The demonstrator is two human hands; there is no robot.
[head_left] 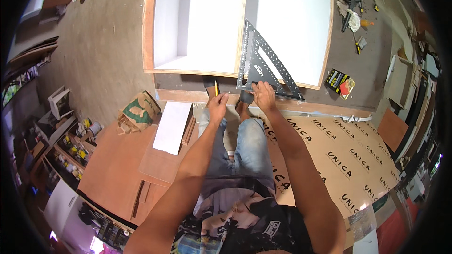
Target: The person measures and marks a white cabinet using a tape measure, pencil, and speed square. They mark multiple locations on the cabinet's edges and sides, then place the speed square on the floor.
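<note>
Rt hand [263, 94] grips the base of the blk triangle square [252, 68], prob. to steady it over the near edge of the cabinet carcass [188, 72] by its divider [243, 0]; lt hand's [217, 107] fingers pinch a yel. pencil [216, 89], prob. for handiness, just short of that edge.

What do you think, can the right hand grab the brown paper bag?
Probably not easily: the right hand rests on the black speed square, and the left hand, holding a pencil, is between there and the paper bag.

A black triangular square [250, 66] overhangs the near edge of a white-lined cabinet [197, 72]; left of it, a yellow pencil [216, 88] points away.
</note>
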